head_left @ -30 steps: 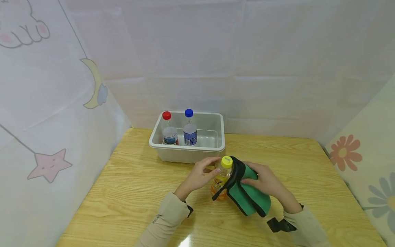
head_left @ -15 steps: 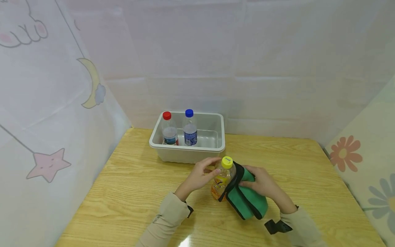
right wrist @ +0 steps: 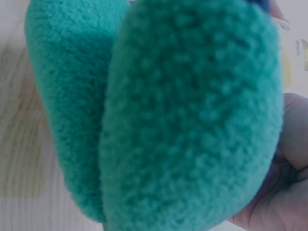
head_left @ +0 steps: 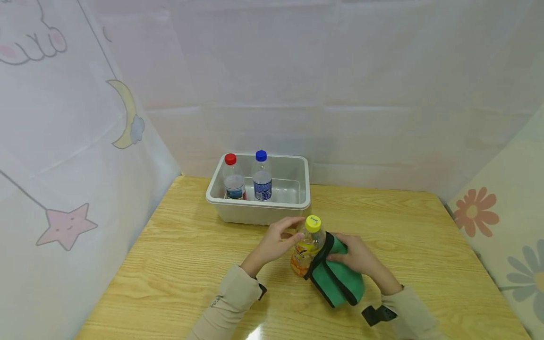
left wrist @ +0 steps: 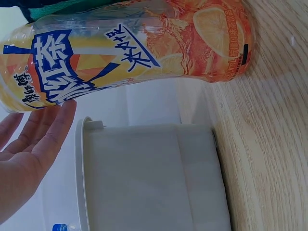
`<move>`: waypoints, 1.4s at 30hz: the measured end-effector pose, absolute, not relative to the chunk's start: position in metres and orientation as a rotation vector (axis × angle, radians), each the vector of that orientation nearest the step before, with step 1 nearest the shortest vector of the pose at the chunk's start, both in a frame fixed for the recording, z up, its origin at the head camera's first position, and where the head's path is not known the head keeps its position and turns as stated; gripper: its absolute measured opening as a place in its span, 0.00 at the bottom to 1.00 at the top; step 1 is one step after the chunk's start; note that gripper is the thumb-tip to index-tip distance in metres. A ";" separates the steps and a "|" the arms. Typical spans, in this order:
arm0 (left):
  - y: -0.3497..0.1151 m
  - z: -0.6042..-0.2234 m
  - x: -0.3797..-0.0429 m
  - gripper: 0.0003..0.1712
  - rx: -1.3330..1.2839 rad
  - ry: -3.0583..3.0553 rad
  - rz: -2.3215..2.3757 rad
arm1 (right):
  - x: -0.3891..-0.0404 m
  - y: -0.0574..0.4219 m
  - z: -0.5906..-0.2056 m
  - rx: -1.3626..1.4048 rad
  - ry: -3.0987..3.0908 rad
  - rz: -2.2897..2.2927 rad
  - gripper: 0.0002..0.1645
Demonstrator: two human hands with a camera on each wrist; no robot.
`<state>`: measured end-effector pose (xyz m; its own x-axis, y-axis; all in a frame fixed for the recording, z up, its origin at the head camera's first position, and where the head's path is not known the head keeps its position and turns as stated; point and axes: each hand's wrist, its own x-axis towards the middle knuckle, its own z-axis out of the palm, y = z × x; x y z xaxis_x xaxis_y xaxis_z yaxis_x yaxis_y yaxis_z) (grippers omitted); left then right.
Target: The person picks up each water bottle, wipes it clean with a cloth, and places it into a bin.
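Observation:
An upright clear drink bottle (head_left: 302, 257) with a yellow cap and an orange-and-yellow label stands on the table. My left hand (head_left: 275, 242) holds it near the shoulder, thumb in front and fingers behind. In the left wrist view the fingertips meet the printed label of the bottle (left wrist: 159, 43). My right hand (head_left: 354, 259) grips a folded green cloth (head_left: 340, 283) with black edging, pressed against the bottle's right side. Plush folds of the cloth (right wrist: 192, 115) fill the right wrist view and hide most of that hand's fingers.
A pale grey plastic bin (head_left: 259, 215) stands behind the bottle, near the back wall. Inside it are a red-capped bottle (head_left: 233, 182) and a blue-capped bottle (head_left: 261, 179). The wooden table (head_left: 182, 274) reaches out on both sides; printed sheets hang around it.
My right hand and the cloth have slid lower along the bottle and slightly left, uncovering more of its upper right side. The left hand and the bottle have stayed in place.

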<state>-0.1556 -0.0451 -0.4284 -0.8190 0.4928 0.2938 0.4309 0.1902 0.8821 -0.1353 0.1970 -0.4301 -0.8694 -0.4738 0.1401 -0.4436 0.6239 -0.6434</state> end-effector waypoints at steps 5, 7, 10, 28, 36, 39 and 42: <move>-0.045 -0.428 -0.155 0.23 0.940 2.375 1.743 | -0.137 0.196 -0.437 -0.804 2.756 -1.107 0.22; -0.045 -0.428 -0.155 0.23 0.944 2.375 1.747 | -0.137 0.196 -0.440 -0.822 2.749 -1.111 0.21; -0.045 -0.428 -0.155 0.23 0.944 2.377 1.752 | -0.138 0.195 -0.444 -0.817 2.757 -1.103 0.20; -0.047 -0.406 -0.149 0.20 0.895 2.322 1.725 | -0.131 0.212 -0.428 -0.838 2.789 -1.063 0.28; -0.049 -0.392 -0.144 0.20 0.965 2.335 1.687 | -0.127 0.219 -0.417 -0.877 2.836 -1.061 0.28; -0.049 -0.391 -0.144 0.20 1.009 2.347 1.677 | -0.125 0.220 -0.412 -0.870 2.863 -1.055 0.28; -0.049 -0.390 -0.144 0.19 1.051 2.366 1.667 | -0.125 0.221 -0.409 -0.868 2.875 -1.064 0.29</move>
<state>-0.1437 -0.0492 -0.3901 -0.7651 0.5581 0.3212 0.4903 0.1815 0.8524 -0.1245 0.2206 -0.4089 -0.8506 -0.4767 0.2218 -0.5063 0.6288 -0.5902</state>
